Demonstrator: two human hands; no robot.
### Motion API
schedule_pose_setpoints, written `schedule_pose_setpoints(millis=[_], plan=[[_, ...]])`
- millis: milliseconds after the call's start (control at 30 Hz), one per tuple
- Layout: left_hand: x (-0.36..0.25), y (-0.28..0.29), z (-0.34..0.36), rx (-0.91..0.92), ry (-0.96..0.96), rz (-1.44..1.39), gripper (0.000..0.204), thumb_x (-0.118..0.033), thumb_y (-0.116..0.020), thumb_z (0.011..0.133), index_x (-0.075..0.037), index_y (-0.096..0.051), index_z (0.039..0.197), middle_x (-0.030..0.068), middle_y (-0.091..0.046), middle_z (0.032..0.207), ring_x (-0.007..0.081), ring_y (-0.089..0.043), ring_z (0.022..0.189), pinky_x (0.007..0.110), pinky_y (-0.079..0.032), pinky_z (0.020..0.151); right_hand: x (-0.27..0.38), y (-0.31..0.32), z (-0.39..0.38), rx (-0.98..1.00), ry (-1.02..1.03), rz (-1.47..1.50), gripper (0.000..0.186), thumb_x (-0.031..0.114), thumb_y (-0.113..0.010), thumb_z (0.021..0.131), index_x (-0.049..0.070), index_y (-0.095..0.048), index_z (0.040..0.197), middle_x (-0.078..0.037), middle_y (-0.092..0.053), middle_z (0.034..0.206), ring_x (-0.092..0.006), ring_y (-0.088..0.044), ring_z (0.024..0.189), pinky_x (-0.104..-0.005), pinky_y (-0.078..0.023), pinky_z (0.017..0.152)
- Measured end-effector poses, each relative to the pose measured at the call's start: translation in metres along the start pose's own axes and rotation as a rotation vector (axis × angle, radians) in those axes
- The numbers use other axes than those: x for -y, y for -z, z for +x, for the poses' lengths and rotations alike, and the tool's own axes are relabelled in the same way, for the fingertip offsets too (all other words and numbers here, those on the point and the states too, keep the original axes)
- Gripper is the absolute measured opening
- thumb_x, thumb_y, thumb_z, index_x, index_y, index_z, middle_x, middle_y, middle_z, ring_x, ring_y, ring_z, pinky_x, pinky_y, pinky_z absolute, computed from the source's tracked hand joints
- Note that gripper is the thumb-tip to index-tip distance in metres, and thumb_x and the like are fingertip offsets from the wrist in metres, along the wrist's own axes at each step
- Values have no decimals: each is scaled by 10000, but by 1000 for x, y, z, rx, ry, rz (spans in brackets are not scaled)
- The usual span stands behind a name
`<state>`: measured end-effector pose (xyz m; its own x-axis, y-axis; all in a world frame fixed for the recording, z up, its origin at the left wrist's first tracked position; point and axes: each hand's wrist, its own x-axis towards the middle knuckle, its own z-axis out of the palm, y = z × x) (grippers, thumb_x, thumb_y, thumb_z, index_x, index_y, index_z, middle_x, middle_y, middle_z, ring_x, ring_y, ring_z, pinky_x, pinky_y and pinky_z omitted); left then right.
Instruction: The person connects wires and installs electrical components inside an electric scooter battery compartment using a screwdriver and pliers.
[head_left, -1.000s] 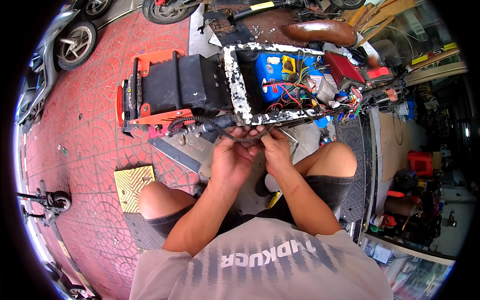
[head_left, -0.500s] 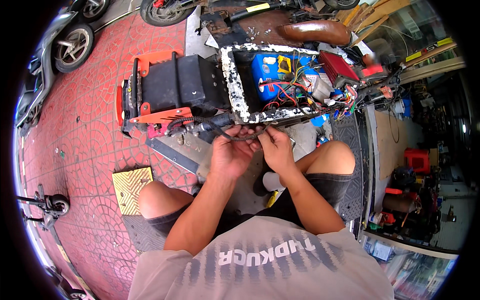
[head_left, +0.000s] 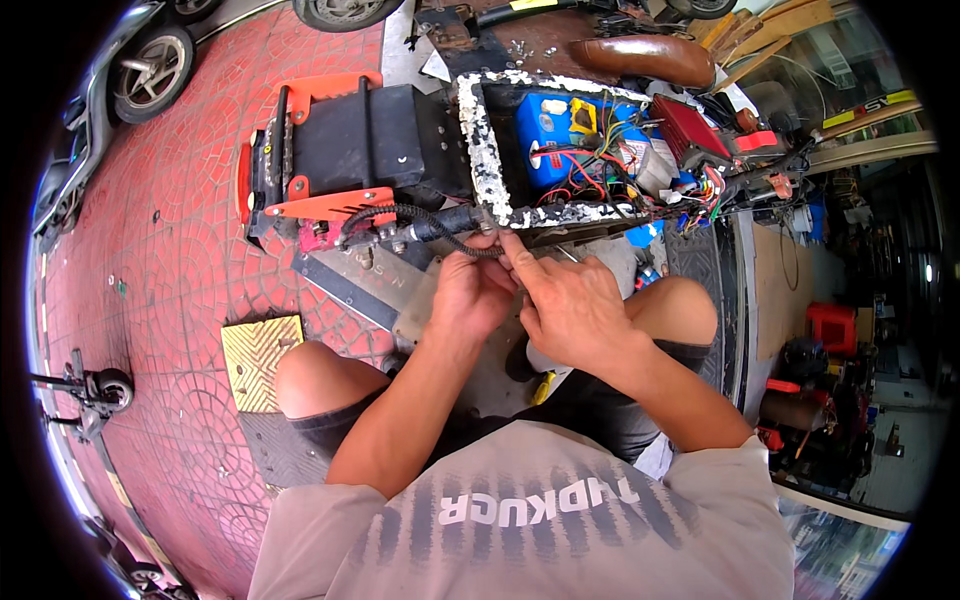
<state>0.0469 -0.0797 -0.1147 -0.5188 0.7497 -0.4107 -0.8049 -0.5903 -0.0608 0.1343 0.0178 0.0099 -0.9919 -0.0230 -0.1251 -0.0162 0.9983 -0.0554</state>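
My left hand (head_left: pixel 474 290) is closed on a black corrugated sleeve (head_left: pixel 429 222) below the box. My right hand (head_left: pixel 570 305) reaches in beside it, index finger stretched toward the sleeve and the left fingertips, thumb apart. Just above them is a black box with chipped white rim (head_left: pixel 483 150), holding a blue battery (head_left: pixel 540 131), tangled wires (head_left: pixel 585 170) and connectors. A red metal case (head_left: pixel 685 130) sits at its right. Left of it is a black housing (head_left: pixel 338 145) with orange brackets (head_left: pixel 335 200). What lies under my fingertips is too small to make out.
Scooters (head_left: pixel 150 72) stand at upper left, a small scooter (head_left: pixel 105 390) at lower left on red paving (head_left: pixel 160 280). A yellow tactile tile (head_left: pixel 262 362) lies by my left knee. A brown curved panel (head_left: pixel 640 60), wooden boards and a cluttered shop doorway with a red stool (head_left: pixel 830 328) are at right.
My right hand has turned back-up and its index finger now stretches up-left toward the box's corner. Both hands and the machine sit higher in the picture.
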Motion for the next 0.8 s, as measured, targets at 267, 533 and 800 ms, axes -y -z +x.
schedule_pose_setpoints(millis=[267,533,800], plan=[[-2,14,5,1,-2,81,143,-159,-632,914,-72,-669,1021,83,-718,964,261,-678,909,428,-546,931,18,7,8,141,-84,50,752,174,-669,812,-92,-464,1485,-212,-727,780,-380,-713,659,-503,-559,651],[2,11,-1,-10,-27,-3,107,-149,-661,923,-79,-662,1004,70,-704,967,236,-664,942,411,-535,908,17,0,20,52,-130,146,667,154,-658,816,-97,-513,1416,-238,-720,757,-417,-720,694,-530,-571,671],[4,15,8,-28,7,8,139,-204,-628,975,-78,-641,1034,93,-688,982,283,-660,955,457,-540,922,16,-9,20,92,-166,160,679,160,-668,828,-68,-478,1439,-239,-726,770,-416,-725,705,-521,-582,684]])
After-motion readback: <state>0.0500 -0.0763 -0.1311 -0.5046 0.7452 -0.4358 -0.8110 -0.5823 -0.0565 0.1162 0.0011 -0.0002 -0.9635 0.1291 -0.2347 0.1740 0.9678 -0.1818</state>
